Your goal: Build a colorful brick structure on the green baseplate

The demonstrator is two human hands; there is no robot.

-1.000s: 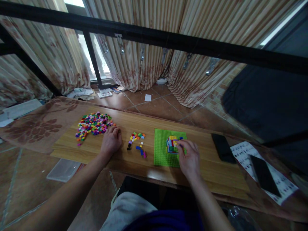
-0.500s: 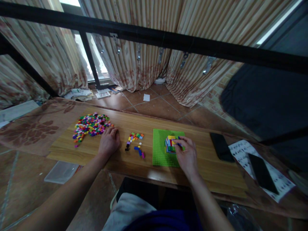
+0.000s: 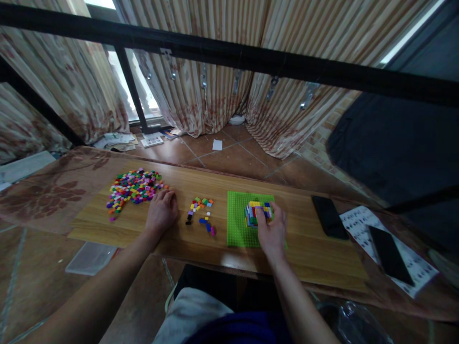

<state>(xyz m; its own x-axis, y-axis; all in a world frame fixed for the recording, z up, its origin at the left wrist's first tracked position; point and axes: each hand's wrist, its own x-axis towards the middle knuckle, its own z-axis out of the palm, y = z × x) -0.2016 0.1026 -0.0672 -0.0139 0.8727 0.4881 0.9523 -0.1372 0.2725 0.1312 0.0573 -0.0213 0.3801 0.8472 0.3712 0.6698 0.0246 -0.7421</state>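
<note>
On a green baseplate [image 3: 237, 229] stands a small rectangular structure of stacked toy bricks [image 3: 253, 216] in yellow, red, blue, white and green. My right hand [image 3: 273, 231] grips its right side, the thumb over the near face and the fingers curled at the far right. Whether a loose brick is also under those fingers is hidden. My left hand [image 3: 163, 210] rests on the wooden board, loosely closed, beside a heap of small mixed-colour bricks [image 3: 134, 185]. No brick shows in it. Between the hands lie several sorted loose bricks [image 3: 202, 204], with blue and pink ones [image 3: 208, 226] nearer me.
The wooden board [image 3: 304, 258] lies on a cloth-covered table. To the right are a black phone [image 3: 329, 216], a printed sheet [image 3: 353, 217] and another dark phone [image 3: 390, 254] on it. A black rail [image 3: 222, 52] crosses beyond the table. A clear plastic lid [image 3: 89, 258] sits low left.
My right hand has shifted slightly left and its thumb now lies lower across the brick structure, with the fingers spread more to the right. My left hand stays in place.
</note>
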